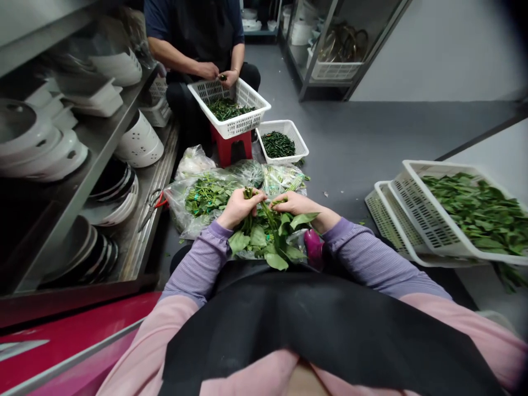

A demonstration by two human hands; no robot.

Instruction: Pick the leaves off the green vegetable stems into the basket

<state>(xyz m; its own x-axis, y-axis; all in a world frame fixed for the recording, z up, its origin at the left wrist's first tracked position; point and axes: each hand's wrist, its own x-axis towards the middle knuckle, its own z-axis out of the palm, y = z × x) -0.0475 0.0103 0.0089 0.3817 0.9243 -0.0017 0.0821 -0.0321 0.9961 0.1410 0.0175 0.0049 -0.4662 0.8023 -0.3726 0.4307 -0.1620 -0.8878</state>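
Note:
Both hands work above my lap on leafy green vegetables (258, 236). My left hand (242, 205) is closed around a bunch of stems, whose cut ends stick up past the thumb and whose leaves hang below. Close beside it, my right hand (297, 204) pinches a leafy stem (304, 220) with its fingers together. Just beyond my hands lies an open plastic bag of greens (210, 192). Another clear bag with greens (284, 177) rests to its right. A purple object (314, 247), its kind unclear, shows below my right wrist.
A co-worker (198, 44) handles green chillies over a white basket (229, 129) on a red stool (233, 149). A second chilli basket (284, 157) stands beside it. Baskets of leaves (441, 220) are at right. Scissors (152, 206) lie on the left dish shelf (140, 236).

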